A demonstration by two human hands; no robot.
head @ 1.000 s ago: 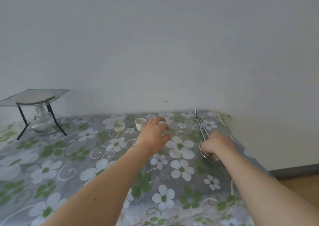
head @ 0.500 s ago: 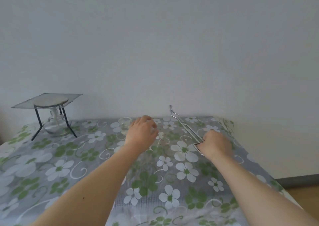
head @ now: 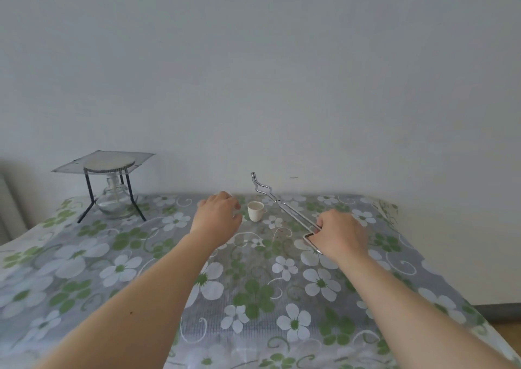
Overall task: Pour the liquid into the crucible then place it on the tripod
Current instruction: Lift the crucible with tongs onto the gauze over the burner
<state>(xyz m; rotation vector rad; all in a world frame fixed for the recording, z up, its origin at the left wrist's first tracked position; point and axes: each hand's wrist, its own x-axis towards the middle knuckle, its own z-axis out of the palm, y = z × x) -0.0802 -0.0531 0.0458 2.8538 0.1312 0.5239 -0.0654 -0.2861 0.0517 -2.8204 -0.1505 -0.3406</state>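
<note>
Crucible (head: pixel 256 211) stands on counter (head: pixel 84 256), not on tripod (head: pixel 108 182). Right hand (head: pixel 341 234) grips tongs (head: pixel 282 208); left hand (head: pixel 217 216) curls over something hidden.

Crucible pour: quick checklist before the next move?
1. Crucible upright on the table: ok.
2. Crucible free of tongs and hands: ok.
3. Right hand grips the tongs, tips raised off the cloth: ok.
4. Left hand on the liquid container: cannot tell, the hand hides it.
5. Tripod standing with mesh on top, nothing on it: ok.
6. Burner under the tripod unlit: cannot tell.
</note>
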